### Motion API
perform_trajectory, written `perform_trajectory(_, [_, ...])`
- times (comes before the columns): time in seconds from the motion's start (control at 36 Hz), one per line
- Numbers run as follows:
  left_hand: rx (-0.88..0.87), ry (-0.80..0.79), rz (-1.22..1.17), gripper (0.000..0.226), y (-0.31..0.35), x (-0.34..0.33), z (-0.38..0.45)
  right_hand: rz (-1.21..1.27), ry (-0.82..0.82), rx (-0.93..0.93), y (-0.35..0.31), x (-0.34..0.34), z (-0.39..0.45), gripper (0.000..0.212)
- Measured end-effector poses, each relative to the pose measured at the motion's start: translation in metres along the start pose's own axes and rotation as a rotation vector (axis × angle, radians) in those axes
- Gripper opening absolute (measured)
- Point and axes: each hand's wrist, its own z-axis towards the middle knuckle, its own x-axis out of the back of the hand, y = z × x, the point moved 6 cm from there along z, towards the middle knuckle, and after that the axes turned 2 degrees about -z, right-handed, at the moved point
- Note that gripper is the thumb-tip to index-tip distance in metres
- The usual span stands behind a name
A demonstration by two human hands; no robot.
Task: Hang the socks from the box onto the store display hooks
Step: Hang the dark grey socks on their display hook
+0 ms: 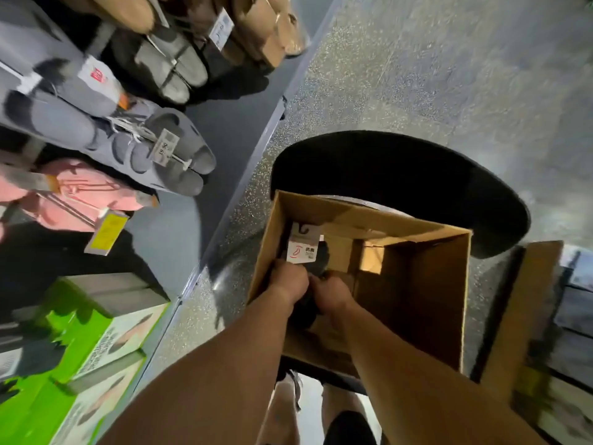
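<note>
- The white card (pixel 301 248) on the dark socks (pixel 316 256) in the box (pixel 417 277) has a red curved mark on it. Beside the mark are two dark Chinese signs that look like 抗菌. The tiny lines under them are too small to read.
- A price tag (pixel 164 146) hangs in front of the grey slippers (pixel 154 146). It shows the number 19.90, printed sideways.
- A white tag (pixel 93 74) on another grey pair has a small red square logo. Its letters are too blurry to read.
- The yellow tag (pixel 107 231) by the pink slippers (pixel 73 195) is too blurry to read.
- The green and white boxes (pixel 96 345) have grey writing down the side. It cannot be read.
</note>
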Motion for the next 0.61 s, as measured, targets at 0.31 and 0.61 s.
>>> perform_trajectory(0.31, [0.121, -0.084, -0.157, 0.029, -0.013, -0.007, 0.019, 0.430, -0.135, -0.033, 0.016, -0.011, 0.024, 0.029])
perform_trajectory(0.61, [0.194, -0.220, -0.316, 0.030, -0.006, -0.011, -0.002, 0.582, -0.164, -0.123, 0.013, -0.003, 0.013, 0.030])
